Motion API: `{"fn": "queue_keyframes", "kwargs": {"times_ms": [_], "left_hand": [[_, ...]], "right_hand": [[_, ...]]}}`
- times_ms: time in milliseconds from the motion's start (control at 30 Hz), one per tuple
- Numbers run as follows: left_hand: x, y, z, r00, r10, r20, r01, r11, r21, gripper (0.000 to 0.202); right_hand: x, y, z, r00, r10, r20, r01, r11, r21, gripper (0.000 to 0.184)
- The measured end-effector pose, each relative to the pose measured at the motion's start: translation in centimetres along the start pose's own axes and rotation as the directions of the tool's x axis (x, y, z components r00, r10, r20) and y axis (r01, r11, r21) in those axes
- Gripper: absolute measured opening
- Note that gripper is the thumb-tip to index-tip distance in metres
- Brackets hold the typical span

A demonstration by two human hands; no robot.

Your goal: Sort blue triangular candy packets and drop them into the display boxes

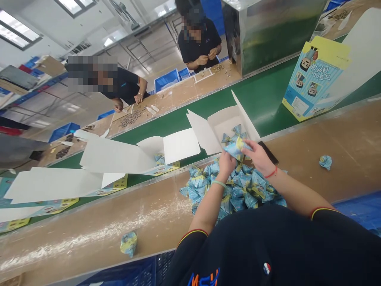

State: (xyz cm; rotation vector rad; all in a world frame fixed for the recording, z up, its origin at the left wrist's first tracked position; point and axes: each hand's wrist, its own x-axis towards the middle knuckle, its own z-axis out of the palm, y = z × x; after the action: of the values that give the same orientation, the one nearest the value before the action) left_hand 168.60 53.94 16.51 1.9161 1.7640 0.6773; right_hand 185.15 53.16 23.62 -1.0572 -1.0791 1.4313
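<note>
1. Here, the long green conveyor belt (268, 99) runs from the near left to the far right, and the brown wooden work surface (342, 143) lies along its near side.
2. On the belt, the open white cardboard box (214, 131) stands just beyond the hands, flaps spread wide. A few blue packets already lie inside it.
3. A second opened white carton (119, 157) lies to the left on the belt, also with some packets in it.
4. The pile of small blue and yellow foil packets (238, 190) lies on the brown surface, directly under the wrists.
5. The left hand (226, 163) and the right hand (258, 155) are closed together on one blue foil packet (235, 149), held above the pile at the near edge of the box. The box opening lies just far of the grip; both hands are equally close to it.
6. One loose packet (326, 162) lies well apart on the right.
</note>
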Motion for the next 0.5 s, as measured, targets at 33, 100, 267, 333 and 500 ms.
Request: {"fn": "queue_keyframes", "kwargs": {"times_ms": [33,100,267,333,500], "left_hand": [[0.1,-0.1,-0.1,1.000,0.005,-0.011,-0.005,1.000,0.009,0.050],[0.2,-0.3,-0.2,0.999,0.037,-0.030,-0.037,0.999,0.007,0.056],[1.0,-0.8,-0.9,0.998,-0.003,-0.068,0.002,1.000,-0.013,0.063],[1.4,-0.8,-1.4,0.996,-0.028,-0.089,0.027,1.000,-0.011,0.067],[1.4,-0.2,-1.7,0.985,-0.039,-0.165,0.036,0.999,-0.023,0.057]], "right_hand": [[0.9,0.1,0.5,1.000,0.009,-0.012,-0.008,0.998,0.063,0.076],[2.0,0.7,0.8,0.999,0.049,0.009,-0.050,0.994,0.102,0.082],[1.5,2.8,-2.4,0.996,0.050,0.075,0.001,0.821,-0.571,0.046],[1.5,3.9,-3.9,0.992,0.108,0.070,0.003,0.520,-0.854,0.035],[3.4,7.0,-4.5,0.973,0.229,0.020,-0.034,0.233,-0.972,0.060]]}}
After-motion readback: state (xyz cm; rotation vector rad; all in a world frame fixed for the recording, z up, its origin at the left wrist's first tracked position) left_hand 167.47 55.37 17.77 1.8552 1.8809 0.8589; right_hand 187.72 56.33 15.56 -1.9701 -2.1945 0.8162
